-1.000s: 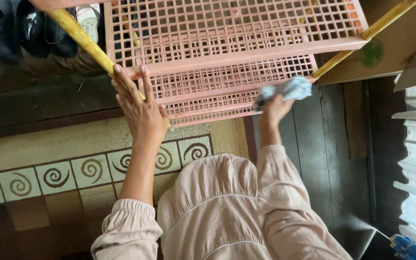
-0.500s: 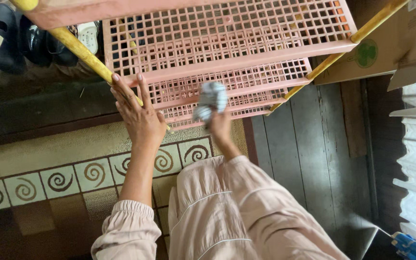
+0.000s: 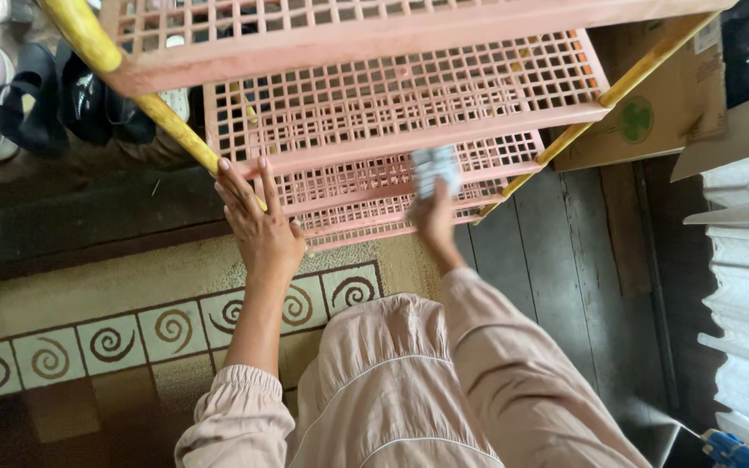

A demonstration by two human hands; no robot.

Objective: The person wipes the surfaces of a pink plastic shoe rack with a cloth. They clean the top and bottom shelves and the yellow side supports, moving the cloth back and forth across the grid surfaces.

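Kneeling at the bottom centre of the frame, a person in a pale pink long-sleeved garment (image 3: 392, 390) reaches up with both arms over a beige rug with brown spirals (image 3: 106, 334). The left hand (image 3: 262, 230), left of centre, lies open with fingers spread, flat against the front edge of a pink plastic lattice rack (image 3: 409, 100) and touching its yellow pole (image 3: 162, 113). The right hand (image 3: 437, 217), just right of centre, is closed around a crumpled pale blue cloth (image 3: 435, 165), pressed on a lower tier of the rack. The rack's tiers hold nothing that shows; through the grid only dim shapes appear, too unclear to tell. Farther off, in the upper left, dark shoes and sandals (image 3: 54, 95) sit on the floor; in the upper right a cardboard box (image 3: 678, 104) leans behind another yellow pole.
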